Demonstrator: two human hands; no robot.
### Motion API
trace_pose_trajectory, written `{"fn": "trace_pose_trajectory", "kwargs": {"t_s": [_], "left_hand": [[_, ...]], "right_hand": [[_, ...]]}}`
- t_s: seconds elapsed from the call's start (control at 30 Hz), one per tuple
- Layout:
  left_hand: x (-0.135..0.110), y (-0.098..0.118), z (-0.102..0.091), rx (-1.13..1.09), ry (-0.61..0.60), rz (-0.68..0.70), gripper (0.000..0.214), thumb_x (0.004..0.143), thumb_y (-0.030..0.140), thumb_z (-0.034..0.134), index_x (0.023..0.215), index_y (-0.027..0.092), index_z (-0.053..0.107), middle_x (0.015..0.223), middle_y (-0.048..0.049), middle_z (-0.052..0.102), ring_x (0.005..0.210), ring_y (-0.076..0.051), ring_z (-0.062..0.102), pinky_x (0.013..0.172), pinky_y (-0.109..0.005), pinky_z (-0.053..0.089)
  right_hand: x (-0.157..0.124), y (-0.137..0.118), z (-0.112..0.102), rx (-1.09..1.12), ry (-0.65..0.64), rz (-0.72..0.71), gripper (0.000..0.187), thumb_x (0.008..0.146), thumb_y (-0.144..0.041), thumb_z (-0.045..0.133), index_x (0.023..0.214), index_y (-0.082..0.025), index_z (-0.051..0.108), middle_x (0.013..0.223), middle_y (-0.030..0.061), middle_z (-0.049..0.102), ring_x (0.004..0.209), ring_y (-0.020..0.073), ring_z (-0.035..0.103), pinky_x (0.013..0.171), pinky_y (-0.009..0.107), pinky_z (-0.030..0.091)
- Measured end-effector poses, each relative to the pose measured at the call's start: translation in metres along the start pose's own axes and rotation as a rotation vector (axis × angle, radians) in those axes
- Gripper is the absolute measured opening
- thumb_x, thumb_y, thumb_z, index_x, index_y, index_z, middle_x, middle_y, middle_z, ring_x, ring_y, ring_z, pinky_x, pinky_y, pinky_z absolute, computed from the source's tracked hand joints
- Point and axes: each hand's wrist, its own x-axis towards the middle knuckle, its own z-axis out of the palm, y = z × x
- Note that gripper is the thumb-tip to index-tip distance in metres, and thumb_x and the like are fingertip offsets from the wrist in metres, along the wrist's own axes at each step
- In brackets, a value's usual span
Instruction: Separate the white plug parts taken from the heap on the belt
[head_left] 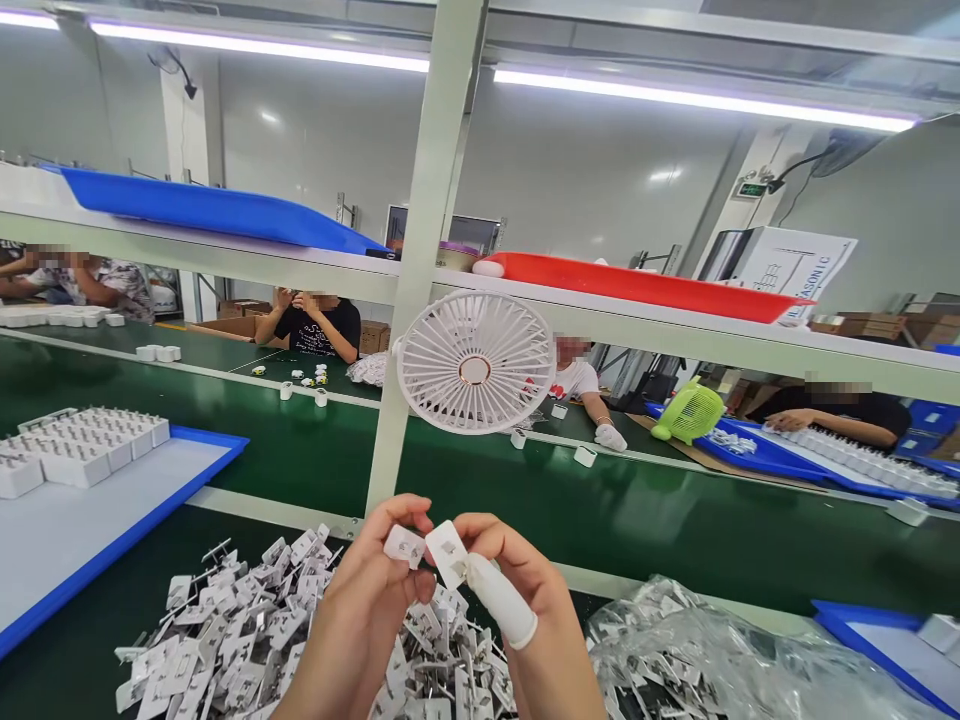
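My left hand [375,570] pinches a small white plastic part [405,547] between thumb and fingers. Beside it, my right hand [517,575] grips a white rectangular plastic plate [447,553] with a small opening. A white finger cot [501,598] covers the right thumb. The two parts are held close together; whether they touch I cannot tell. Below both hands lies a loose pile of white plastic parts with metal pins [225,630], partly hidden by my wrists.
A blue-rimmed tray [217,465] with white pinned blocks stands left. A clear plastic bag [720,640] lies right, near another blue tray [855,625]. A white fan [475,370] hangs on the post ahead. Across the green conveyor belt [637,510], several people sit working.
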Motion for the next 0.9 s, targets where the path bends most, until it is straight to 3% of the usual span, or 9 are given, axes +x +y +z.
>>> {"fn": "trace_pose_trajectory", "kwargs": {"t_s": [0.13,0.23,0.3,0.4,0.57,0.7,0.8,0.9], "left_hand": [[-0.003,0.013,0.002,0.093,0.058,0.014,0.031,0.075,0.017,0.051,0.106,0.022,0.053,0.102,-0.0034,0.058,0.093,-0.015,0.053,0.078,-0.025,0.043],[-0.004,0.023,0.003,0.145,0.050,0.001,0.033,0.077,0.023,0.055,0.109,0.021,0.052,0.111,-0.0069,0.059,0.096,-0.018,0.057,0.075,-0.024,0.046],[-0.004,0.027,0.002,0.167,0.041,0.002,0.032,0.075,0.028,0.059,0.105,0.021,0.054,0.104,-0.0075,0.064,0.079,-0.016,0.062,0.062,-0.022,0.048],[-0.004,0.028,-0.001,0.193,0.007,0.010,0.023,0.068,0.036,0.065,0.083,0.018,0.061,0.077,-0.0055,0.069,0.057,-0.014,0.061,0.050,-0.021,0.045],[-0.005,0.023,-0.005,0.218,-0.030,-0.027,0.028,0.064,0.042,0.067,0.064,0.014,0.065,0.056,-0.0028,0.062,0.050,-0.010,0.055,0.047,-0.018,0.040],[-0.002,0.018,-0.007,0.051,-0.017,-0.144,0.021,0.066,0.032,0.067,0.065,0.011,0.065,0.049,0.0031,0.048,0.043,-0.002,0.039,0.043,-0.013,0.032],[0.004,0.017,-0.007,-0.159,0.012,-0.268,0.014,0.073,0.025,0.061,0.072,0.011,0.064,0.050,0.0017,0.048,0.045,-0.004,0.043,0.042,-0.013,0.035],[0.009,0.016,-0.005,-0.270,0.175,-0.322,0.010,0.079,0.016,0.052,0.072,0.012,0.058,0.059,-0.0034,0.057,0.051,-0.007,0.053,0.048,-0.015,0.045]], "right_hand": [[-0.005,-0.009,0.001,0.045,0.028,-0.004,0.026,0.067,-0.035,0.067,0.057,-0.018,0.050,0.081,0.0048,0.058,0.075,0.0183,0.055,0.065,0.026,0.044],[-0.006,-0.013,-0.001,0.058,0.031,-0.025,0.026,0.067,-0.036,0.067,0.058,-0.018,0.052,0.080,0.0045,0.058,0.072,0.0172,0.054,0.065,0.026,0.044],[-0.007,-0.014,-0.002,0.060,0.037,-0.030,0.025,0.067,-0.036,0.068,0.059,-0.018,0.052,0.080,0.0043,0.058,0.071,0.0168,0.054,0.065,0.026,0.044],[-0.007,-0.014,-0.004,0.061,0.045,-0.028,0.026,0.066,-0.037,0.068,0.059,-0.018,0.052,0.079,0.0043,0.057,0.070,0.0167,0.053,0.064,0.026,0.044],[-0.007,-0.015,-0.002,0.051,0.045,-0.013,0.025,0.067,-0.036,0.067,0.058,-0.018,0.052,0.079,0.0035,0.056,0.069,0.0163,0.053,0.064,0.026,0.043],[-0.007,-0.012,0.000,0.022,0.042,-0.021,0.023,0.069,-0.032,0.066,0.058,-0.018,0.052,0.080,0.0025,0.056,0.073,0.0159,0.052,0.067,0.024,0.042],[-0.008,-0.009,-0.001,-0.009,0.055,-0.031,0.021,0.070,-0.031,0.065,0.060,-0.018,0.051,0.081,0.0022,0.055,0.074,0.0155,0.051,0.068,0.024,0.041],[-0.007,-0.008,-0.003,-0.018,0.062,-0.037,0.019,0.071,-0.031,0.063,0.062,-0.018,0.051,0.083,0.0017,0.054,0.075,0.0148,0.051,0.069,0.023,0.040]]}}
